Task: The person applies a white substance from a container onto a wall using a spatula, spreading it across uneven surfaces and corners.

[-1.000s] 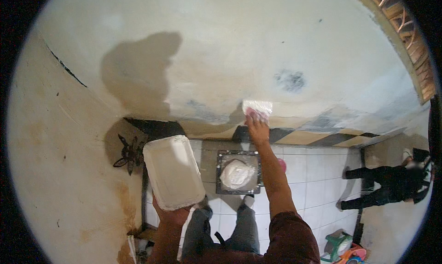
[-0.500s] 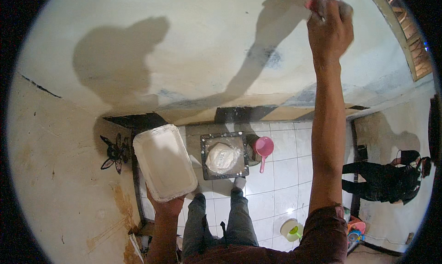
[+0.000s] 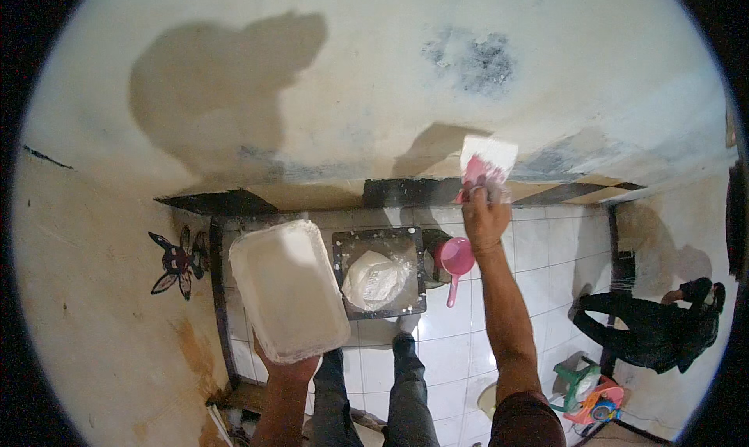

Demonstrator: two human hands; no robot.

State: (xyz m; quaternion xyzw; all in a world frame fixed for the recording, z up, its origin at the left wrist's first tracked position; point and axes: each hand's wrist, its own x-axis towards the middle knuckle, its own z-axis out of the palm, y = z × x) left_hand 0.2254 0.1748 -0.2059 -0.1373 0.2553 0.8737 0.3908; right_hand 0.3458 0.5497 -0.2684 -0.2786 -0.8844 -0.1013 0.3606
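My right hand is closed round a pink putty scraper whose broad blade carries white paste. The blade is near the lower part of the wall; whether it touches I cannot tell. With my left hand I grip a whitish rectangular tub from below at its near end. White residue coats its inside and rim. Just right of the tub, a plastic bag of white material rests on a dark square stand. A pink long-handled dipper is beside that stand.
White floor tiles lie below, around my legs. A person in dark clothes is at the right wall. Near them stand a green stool and a red-and-blue object. The left wall carries a flower decoration.
My right hand has come down and left with the scraper, from high on the wall to its lower part. My left hand still holds the tub. The view has shifted slightly.
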